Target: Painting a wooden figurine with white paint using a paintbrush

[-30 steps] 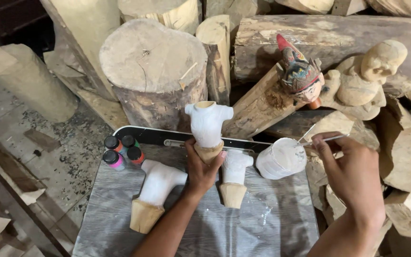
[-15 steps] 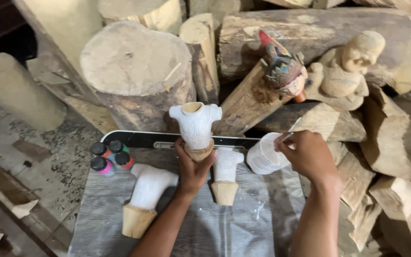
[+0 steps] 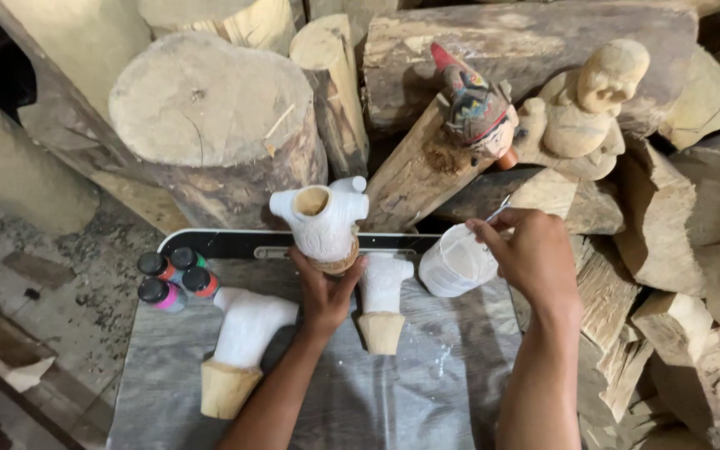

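The left hand [image 3: 324, 287] has its fingers clenched around the bare wooden base of a white-painted torso carving [image 3: 322, 221], holding it upright above the far edge of the table [image 3: 427, 400]. Just to the right, the right hand [image 3: 535, 254] grasps a thin brush [image 3: 500, 205] over a white cup [image 3: 457, 262]. Small paint bottles [image 3: 175, 277] stand at the left.

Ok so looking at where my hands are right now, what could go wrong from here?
1. The left hand holds the white carved torso only by its narrow bare-wood base; it could slip and drop onto the white piece standing below.
2. The right hand has a brush in the white cup, which sits near the board's back edge; a nudge might tip it.
3. Drips could land on the small paint bottles or the grey sheet.
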